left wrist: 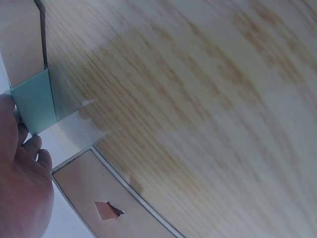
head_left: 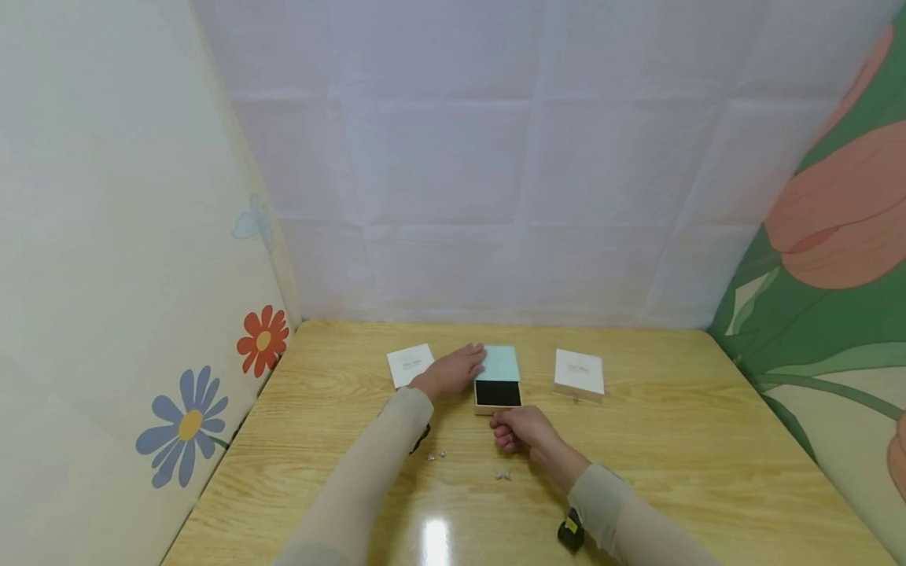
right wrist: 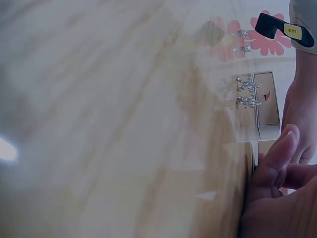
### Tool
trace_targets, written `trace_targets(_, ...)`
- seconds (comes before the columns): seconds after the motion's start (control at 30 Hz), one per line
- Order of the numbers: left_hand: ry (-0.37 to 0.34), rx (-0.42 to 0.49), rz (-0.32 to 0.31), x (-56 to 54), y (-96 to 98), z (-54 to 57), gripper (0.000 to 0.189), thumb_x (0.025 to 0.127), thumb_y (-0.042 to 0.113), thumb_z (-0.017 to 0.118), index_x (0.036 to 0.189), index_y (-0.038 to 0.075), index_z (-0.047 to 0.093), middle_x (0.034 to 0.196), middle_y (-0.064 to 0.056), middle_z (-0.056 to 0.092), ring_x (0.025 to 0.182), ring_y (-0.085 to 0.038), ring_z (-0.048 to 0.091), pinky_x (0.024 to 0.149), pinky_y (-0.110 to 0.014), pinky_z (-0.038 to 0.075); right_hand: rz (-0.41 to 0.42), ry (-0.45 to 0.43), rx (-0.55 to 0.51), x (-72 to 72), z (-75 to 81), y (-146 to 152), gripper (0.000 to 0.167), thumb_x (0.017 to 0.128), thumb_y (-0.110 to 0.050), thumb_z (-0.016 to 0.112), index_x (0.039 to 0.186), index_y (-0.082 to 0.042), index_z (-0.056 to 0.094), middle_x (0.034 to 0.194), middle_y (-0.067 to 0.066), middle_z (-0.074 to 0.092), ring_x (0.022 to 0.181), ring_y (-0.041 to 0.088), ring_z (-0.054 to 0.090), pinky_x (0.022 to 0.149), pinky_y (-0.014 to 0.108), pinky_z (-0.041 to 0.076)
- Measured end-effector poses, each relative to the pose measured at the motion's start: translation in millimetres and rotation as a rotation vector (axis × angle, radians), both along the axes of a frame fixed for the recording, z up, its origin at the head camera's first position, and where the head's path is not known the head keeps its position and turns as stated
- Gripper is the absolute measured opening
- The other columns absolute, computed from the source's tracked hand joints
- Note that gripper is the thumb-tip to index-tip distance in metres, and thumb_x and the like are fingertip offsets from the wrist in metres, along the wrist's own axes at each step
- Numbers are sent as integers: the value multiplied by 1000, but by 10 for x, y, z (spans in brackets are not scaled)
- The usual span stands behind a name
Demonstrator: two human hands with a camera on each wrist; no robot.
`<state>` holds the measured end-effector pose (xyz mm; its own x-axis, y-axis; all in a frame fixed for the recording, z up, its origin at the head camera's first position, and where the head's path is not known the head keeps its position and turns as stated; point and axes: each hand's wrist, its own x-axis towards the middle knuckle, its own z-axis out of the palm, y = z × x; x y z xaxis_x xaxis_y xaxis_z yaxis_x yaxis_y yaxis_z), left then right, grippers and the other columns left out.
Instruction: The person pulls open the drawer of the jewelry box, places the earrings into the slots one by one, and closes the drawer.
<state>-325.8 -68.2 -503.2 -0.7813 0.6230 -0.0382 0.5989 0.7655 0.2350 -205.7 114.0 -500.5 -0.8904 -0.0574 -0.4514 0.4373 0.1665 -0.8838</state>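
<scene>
A small drawer box with a pale teal sleeve (head_left: 499, 362) stands near the table's middle, its drawer (head_left: 498, 393) pulled out toward me and lined in black. My left hand (head_left: 453, 371) lies along the sleeve's left side, straight fingers touching it. In the left wrist view fingertips meet the teal sleeve (left wrist: 38, 106) beside the drawer's pinkish wall (left wrist: 21, 42). My right hand (head_left: 522, 429), fingers curled, pinches the drawer's front edge; the exact grip is hidden. In the right wrist view the thumb (right wrist: 283, 151) points up. Two pairs of small silvery earrings (head_left: 436, 455) (head_left: 502, 475) lie nearer me.
A white box (head_left: 411, 364) is left of the teal one, another white box (head_left: 579, 373) to its right. One box's pinkish front (left wrist: 79, 183) has a small cut-out. Fabric walls border the glossy wooden table (head_left: 665, 440) at the back and sides.
</scene>
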Motion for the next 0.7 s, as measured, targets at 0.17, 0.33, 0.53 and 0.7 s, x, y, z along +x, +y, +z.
trace_targets(0.17, -14, 8, 11, 19, 8, 16, 54, 113, 38, 26, 162, 15, 26, 169, -2, 18, 156, -19, 15, 127, -34, 16, -1, -3, 9, 2, -4, 2, 22, 101, -10, 56, 94, 5, 71, 68, 2, 64, 56, 9, 58, 52, 19, 53)
trace_targets(0.33, -23, 12, 10, 40, 31, 25, 54, 113, 37, 27, 162, 15, 24, 169, -3, 18, 156, -20, 14, 127, -34, 15, 2, -4, 26, 15, -7, 21, 22, 101, -11, 56, 95, 4, 71, 69, 3, 65, 56, 9, 59, 53, 20, 54)
trace_targets(0.53, -24, 9, 13, 51, 41, 38, 54, 113, 37, 27, 162, 16, 24, 170, -3, 17, 156, -19, 13, 128, -34, 14, 8, 6, 25, 14, -21, 36, 22, 100, -11, 57, 93, 4, 71, 68, 2, 64, 56, 9, 58, 52, 20, 54)
trace_targets(0.7, -26, 16, 18, 45, 29, 38, 54, 113, 37, 26, 162, 16, 25, 170, -2, 18, 156, -20, 14, 128, -35, 15, 10, 14, 26, 14, -23, 29, 21, 100, -10, 57, 92, 3, 71, 67, 2, 63, 56, 9, 58, 52, 20, 53)
